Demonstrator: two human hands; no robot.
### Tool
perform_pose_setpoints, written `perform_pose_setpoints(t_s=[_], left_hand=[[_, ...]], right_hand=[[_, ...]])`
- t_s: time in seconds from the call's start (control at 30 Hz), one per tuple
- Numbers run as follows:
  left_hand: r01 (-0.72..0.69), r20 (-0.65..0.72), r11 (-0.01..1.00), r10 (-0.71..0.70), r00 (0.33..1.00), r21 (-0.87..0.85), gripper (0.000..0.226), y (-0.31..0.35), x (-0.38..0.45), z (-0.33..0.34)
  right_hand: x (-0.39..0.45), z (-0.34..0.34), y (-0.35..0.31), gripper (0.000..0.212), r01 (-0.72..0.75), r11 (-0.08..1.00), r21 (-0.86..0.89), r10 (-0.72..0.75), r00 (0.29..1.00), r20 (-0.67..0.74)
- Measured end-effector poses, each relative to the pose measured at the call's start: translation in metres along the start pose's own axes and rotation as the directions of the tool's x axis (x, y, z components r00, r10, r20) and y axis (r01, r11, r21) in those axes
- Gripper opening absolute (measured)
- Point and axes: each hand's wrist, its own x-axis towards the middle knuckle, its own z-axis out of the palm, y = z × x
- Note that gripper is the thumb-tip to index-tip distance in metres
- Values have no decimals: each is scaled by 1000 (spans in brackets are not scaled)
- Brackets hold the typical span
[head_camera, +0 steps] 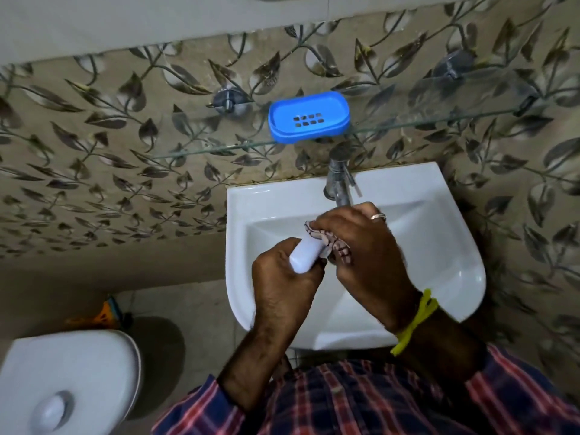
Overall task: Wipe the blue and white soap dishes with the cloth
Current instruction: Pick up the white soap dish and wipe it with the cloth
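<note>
The white washbasin (pixel 439 246) fixed to the wall serves as the landmark, and its smooth glazed bowl holds nothing that can be seen apart from the hands working above it. Over the middle of the bowl, the left hand (pixel 282 277) curls its fingers round the white soap dish (pixel 306 257), a smooth, rounded plastic piece held tilted, with only one end and its long side showing; whether anything lies inside it cannot be told. The right hand (pixel 361 243) grips a bunched cloth (pixel 332 243), pale with thin dark lines crossing it, and presses it against the upper end of the white soap dish. A ring sits on one finger of that hand and a yellow thread (pixel 414 321) is tied round the wrist. Above the basin, on a clear glass shelf (pixel 439 120) held by metal brackets, rests the blue soap dish (pixel 309 116), a glossy oval of plastic with rounded corners, a raised rim and two rows of small drain holes in its floor; it is empty. A dull metal tap (pixel 339 180) stands at the back of the basin, just below the shelf. The wall behind is tiled in beige with a dark leaf pattern. To the left of the basin and lower stands a white toilet cistern (pixel 69 378) with a round flush button.
</note>
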Motion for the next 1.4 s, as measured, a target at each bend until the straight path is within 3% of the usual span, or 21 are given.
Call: perform_pose_setpoints(t_s=[0.17, 0.27, 0.33, 0.47, 0.63, 0.8, 0.93, 1.1, 1.23, 1.4], left_hand=[[-26, 35, 993, 30, 999, -113, 12, -4, 4, -9], [17, 10, 1000, -17, 1000, -22, 29, -5, 0, -4], [31, 17, 1000, -31, 999, -5, 31, -2, -3, -2], [-50, 10, 990, 51, 999, -134, 12, -3, -3, -8], [30, -30, 998, -32, 999, -63, 19, -5, -10, -2], [-59, -9, 982, 58, 998, -177, 12, -5, -10, -9], [44, -10, 990, -45, 999, -131, 20, -3, -15, -5], [34, -30, 981, -40, 999, -189, 28, -7, -16, -9], [49, 14, 990, -47, 999, -131, 26, -8, -21, -9], [30, 32, 981, -24, 999, -191, 27, -11, -17, -14]], right_hand=[[-27, 11, -15, 37, 200, 979, 30, -200, 979, 20], [-6, 8, 4, 45, -3, 999, 34, 3, 1000, -7], [0, 6, 8, 46, -42, 998, 40, 43, 999, -14], [-28, 14, -13, 41, 178, 982, 55, -180, 983, 30], [0, 6, 14, 40, -77, 993, 89, 78, 997, -14], [-28, 15, -14, 37, 179, 981, 69, -180, 984, 3], [-4, 7, 18, 39, -51, 991, 123, 58, 997, -49], [-19, 15, 4, 43, 104, 989, 101, -102, 994, -25], [-10, 11, 25, 29, -155, 948, 279, 180, 982, -65], [-15, 15, 21, 32, -53, 959, 280, 73, 995, -64]])
